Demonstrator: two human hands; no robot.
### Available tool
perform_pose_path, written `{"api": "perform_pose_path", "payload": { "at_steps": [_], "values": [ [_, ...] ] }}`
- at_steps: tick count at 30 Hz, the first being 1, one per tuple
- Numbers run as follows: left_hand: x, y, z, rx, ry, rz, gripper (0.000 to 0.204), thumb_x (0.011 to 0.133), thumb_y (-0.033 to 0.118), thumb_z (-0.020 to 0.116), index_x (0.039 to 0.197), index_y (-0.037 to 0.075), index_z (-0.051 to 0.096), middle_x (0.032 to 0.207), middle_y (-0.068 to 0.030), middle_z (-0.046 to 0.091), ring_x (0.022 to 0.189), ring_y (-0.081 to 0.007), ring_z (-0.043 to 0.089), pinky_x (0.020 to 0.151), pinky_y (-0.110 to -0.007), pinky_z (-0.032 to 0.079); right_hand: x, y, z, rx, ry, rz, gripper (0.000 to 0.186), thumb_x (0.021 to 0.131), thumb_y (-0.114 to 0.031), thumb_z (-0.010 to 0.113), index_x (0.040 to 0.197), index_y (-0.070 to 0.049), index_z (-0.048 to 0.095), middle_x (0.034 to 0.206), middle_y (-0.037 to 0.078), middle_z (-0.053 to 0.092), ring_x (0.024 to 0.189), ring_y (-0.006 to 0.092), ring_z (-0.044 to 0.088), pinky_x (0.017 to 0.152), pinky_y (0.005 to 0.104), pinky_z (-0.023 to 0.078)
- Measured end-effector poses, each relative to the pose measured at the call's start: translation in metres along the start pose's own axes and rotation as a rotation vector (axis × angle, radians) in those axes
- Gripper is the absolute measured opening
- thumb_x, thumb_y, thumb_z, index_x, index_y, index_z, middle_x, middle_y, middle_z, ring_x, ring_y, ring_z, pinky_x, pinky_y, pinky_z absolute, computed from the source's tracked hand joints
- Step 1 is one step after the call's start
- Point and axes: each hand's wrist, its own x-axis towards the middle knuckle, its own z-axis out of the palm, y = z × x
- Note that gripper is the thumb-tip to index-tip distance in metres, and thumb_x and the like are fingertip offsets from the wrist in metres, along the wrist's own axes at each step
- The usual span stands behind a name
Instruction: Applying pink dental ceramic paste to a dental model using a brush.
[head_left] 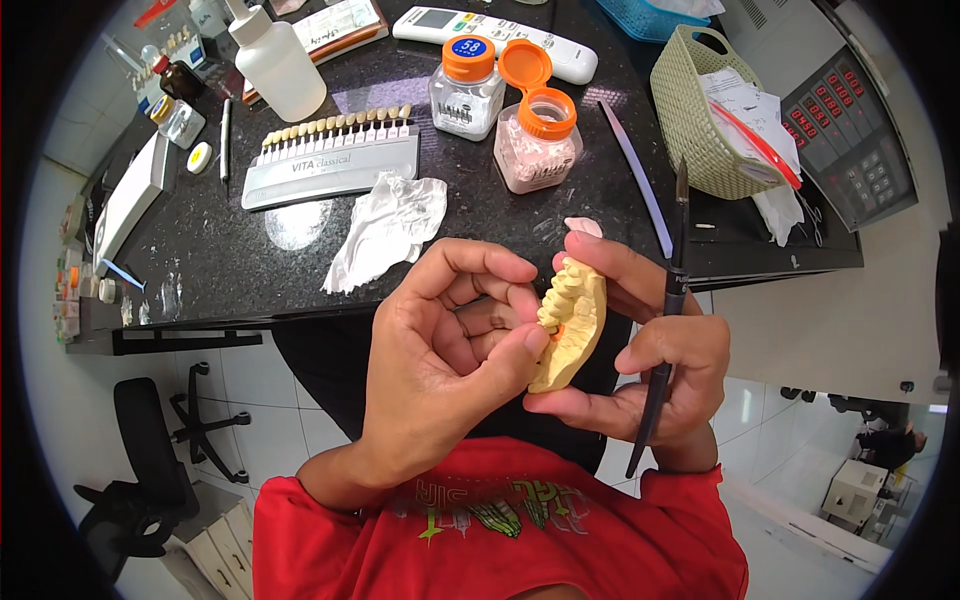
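Cast: yellow dental cast [583, 332], up in both hands in front of the person, mid-scene, by the counter's near edge.
Long axis: runs near to far, far end leaning right; cast stands on edge, tooth row facing left, small orange patch beside the thumb.
Right hand [665, 365]: holding the cast from the right, fingers at its far end and one digit under its near end; also carries the brush.
Brush [677, 288]: dark, bristles pointing far, handle tail near and a bit left; just right of the cast.
Left hand [440, 345]: fingers curled, narrow gap, thumb tip touching the cast's left side; from here I can't tell whether it pinches anything.
Edge: black counter [480, 220] ends just beyond the hands; cast's near end sits on the person's side, over the lap.
Room left: white tissue [385, 232] close past the left hand, shade guide [335, 170] farther.
Room far: bare counter strip, then open pink-filled jar [540, 155].
Room right: purple stick [637, 180] beyond the right hand, green basket [725, 175] farther right.
Near side: red shirt [560, 560] close below the wrists.
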Motion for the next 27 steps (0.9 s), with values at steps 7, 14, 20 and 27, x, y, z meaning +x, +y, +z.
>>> {"api": "perform_pose_path", "payload": {
  "at_steps": [7,14,20,27],
  "values": [
    [-0.0012,-0.0013,0.0005,0.008,0.013,-0.006,0.035,0.082,-0.008,0.063,0.114,-0.003,0.048,0.097,-0.0069,0.057,0.089,-0.0078,0.059,0.079,-0.021,0.053,-0.0006,-0.0017,-0.0012,-0.019,-0.011,0.01,0.062,0.067,-0.022,0.087,0.096,-0.01,0.033,0.123,0.039,0.048,0.115,0.0448,0.055,0.087,0.0459,0.053],
    [-0.0005,0.0046,0.001,0.063,0.01,-0.024,0.036,0.082,-0.008,0.065,0.114,-0.003,0.049,0.097,-0.008,0.059,0.089,-0.0094,0.061,0.079,-0.022,0.054,-0.0018,-0.0009,-0.0018,-0.014,-0.013,0.006,0.063,0.066,-0.021,0.087,0.096,-0.009,0.034,0.124,0.039,0.047,0.114,0.0437,0.057,0.087,0.0447,0.054],
    [0.001,0.0031,-0.0035,0.036,-0.024,-0.063,0.033,0.083,-0.006,0.065,0.113,-0.004,0.05,0.102,-0.0104,0.059,0.092,-0.0114,0.062,0.081,-0.023,0.054,-0.004,0.0018,-0.0004,0.023,0.028,0.021,0.063,0.065,-0.019,0.088,0.096,-0.009,0.034,0.125,0.04,0.046,0.114,0.0426,0.057,0.087,0.044,0.053],
    [0.0009,0.0026,-0.0045,0.076,-0.077,-0.069,0.01,0.087,-0.002,0.062,0.096,-0.005,0.058,0.108,-0.0124,0.056,0.098,-0.0156,0.06,0.085,-0.027,0.053,-0.003,0.0008,-0.0017,0.022,0.021,0.027,0.062,0.066,-0.018,0.088,0.097,-0.009,0.034,0.125,0.04,0.046,0.115,0.0426,0.056,0.089,0.0439,0.053]
  ]
}}
